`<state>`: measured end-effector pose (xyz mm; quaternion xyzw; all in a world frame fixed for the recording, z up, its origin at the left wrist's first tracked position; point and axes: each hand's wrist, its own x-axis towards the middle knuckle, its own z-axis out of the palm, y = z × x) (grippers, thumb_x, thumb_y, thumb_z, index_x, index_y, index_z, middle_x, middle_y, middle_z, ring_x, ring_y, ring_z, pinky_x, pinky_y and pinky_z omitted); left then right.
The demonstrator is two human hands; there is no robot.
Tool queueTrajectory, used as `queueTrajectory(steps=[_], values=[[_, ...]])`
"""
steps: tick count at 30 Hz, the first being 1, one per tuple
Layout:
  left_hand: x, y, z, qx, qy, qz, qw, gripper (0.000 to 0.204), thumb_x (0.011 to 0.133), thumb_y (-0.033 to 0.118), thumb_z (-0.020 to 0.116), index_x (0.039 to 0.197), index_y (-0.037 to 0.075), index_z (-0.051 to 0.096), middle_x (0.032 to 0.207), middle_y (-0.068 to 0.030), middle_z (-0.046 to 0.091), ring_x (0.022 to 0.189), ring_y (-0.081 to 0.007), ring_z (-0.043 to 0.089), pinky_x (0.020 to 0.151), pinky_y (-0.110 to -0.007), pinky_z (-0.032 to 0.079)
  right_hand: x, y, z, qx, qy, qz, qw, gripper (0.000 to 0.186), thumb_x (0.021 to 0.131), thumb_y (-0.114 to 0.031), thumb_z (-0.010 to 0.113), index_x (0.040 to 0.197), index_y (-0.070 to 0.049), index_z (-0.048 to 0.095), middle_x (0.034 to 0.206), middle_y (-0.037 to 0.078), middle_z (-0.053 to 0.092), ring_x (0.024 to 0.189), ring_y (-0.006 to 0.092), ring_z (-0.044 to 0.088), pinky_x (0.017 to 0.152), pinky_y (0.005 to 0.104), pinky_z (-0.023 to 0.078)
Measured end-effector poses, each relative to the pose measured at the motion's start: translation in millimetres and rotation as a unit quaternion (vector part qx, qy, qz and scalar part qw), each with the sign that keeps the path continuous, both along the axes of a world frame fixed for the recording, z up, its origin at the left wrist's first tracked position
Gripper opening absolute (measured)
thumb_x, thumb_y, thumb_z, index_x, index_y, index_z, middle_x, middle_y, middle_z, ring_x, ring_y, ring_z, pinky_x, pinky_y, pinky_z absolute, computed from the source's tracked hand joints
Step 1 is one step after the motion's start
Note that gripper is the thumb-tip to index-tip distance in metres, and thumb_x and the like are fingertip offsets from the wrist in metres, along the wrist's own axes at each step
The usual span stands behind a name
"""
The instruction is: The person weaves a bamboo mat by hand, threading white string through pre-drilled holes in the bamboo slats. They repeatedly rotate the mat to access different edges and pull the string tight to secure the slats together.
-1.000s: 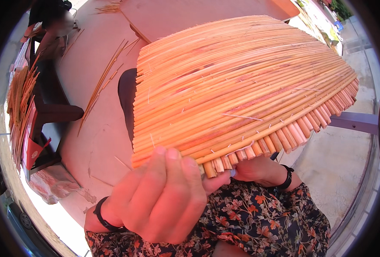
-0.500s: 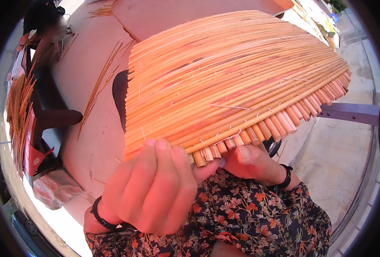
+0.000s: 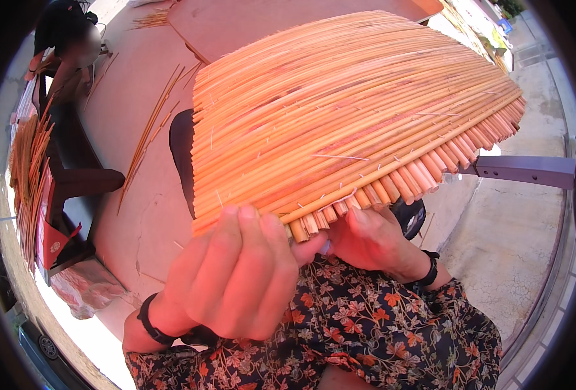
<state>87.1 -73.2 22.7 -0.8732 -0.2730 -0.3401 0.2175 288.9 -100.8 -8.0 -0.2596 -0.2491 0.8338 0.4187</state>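
A large mat of straw-coloured reed stalks (image 3: 359,104), stitched with pale thread, tilts up in front of me. Short cut stalk ends (image 3: 424,172) stick out in a row along its near edge, below one long binding stalk. My left hand (image 3: 236,273) pinches the near left corner, fingertips on top and thumb underneath. Under the cut ends, my right hand (image 3: 382,240) is closed at the edge, its thumb against the stalks; most of its fingers are hidden. Something small and pale shows between the two hands, too small to name. A pale thread loops at the binding stalk close to the right thumb.
Loose long reeds (image 3: 148,140) lie on the floor to the left. A bundle of reeds (image 3: 28,169) leans by a dark wooden bench (image 3: 83,182). Another person (image 3: 67,45) is at the far left. Beyond the mat stands a table (image 3: 229,26); a purple metal bar (image 3: 528,170) is at right.
The mat's near right edge has shifted slightly left and up. My right hand has moved a little down and left; my left hand keeps its hold on the corner.
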Motion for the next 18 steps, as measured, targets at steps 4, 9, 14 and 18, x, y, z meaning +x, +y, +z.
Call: queueTrajectory(steps=[4, 9, 14, 18], values=[[1, 4, -2, 0.011, -0.003, -0.002, 1.000, 0.030, 0.085, 0.021, 0.074, 0.074, -0.005, 0.065, 0.068, -0.0108, 0.061, 0.063, -0.0233, 0.064, 0.053, -0.028, 0.054, -12, 3, -3, 0.008, 0.059, -0.055, 0.997, 0.052, 0.101, -0.035, 0.051, 0.135, 0.003, 0.045, 0.128, 0.013, 0.056, 0.113, 0.0213, 0.056, 0.090, 0.0382, 0.048], [-2, 20, -14, -0.016, 0.016, 0.008, 1.000, 0.029, 0.086, 0.023, 0.074, 0.075, -0.003, 0.065, 0.071, -0.0106, 0.060, 0.066, -0.0226, 0.062, 0.051, -0.027, 0.046, -13, 16, -16, -0.022, 0.006, -0.058, 0.998, 0.058, 0.103, -0.042, 0.042, 0.146, -0.003, 0.035, 0.140, 0.012, 0.050, 0.124, 0.0245, 0.052, 0.106, 0.0445, 0.041], [-28, 34, -67, -0.093, 0.003, 0.051, 0.994, 0.029, 0.072, 0.026, 0.081, 0.082, 0.004, 0.064, 0.079, -0.0068, 0.060, 0.076, -0.0222, 0.060, 0.062, -0.030, 0.047, 13, 8, -11, 0.173, -0.478, 0.086, 0.857, 0.044, 0.090, -0.016, 0.069, 0.130, -0.002, 0.054, 0.112, 0.010, 0.066, 0.099, 0.0197, 0.064, 0.081, 0.0302, 0.052], [-44, 50, -100, -0.165, -0.080, 0.099, 0.978, 0.033, 0.066, 0.022, 0.084, 0.089, 0.007, 0.064, 0.086, -0.0033, 0.060, 0.082, -0.0233, 0.059, 0.069, -0.035, 0.046, 10, 18, 16, 0.428, -0.533, 0.042, 0.728, 0.027, 0.085, -0.008, 0.071, 0.111, -0.003, 0.067, 0.085, 0.008, 0.065, 0.077, 0.0255, 0.066, 0.071, 0.0316, 0.052]])
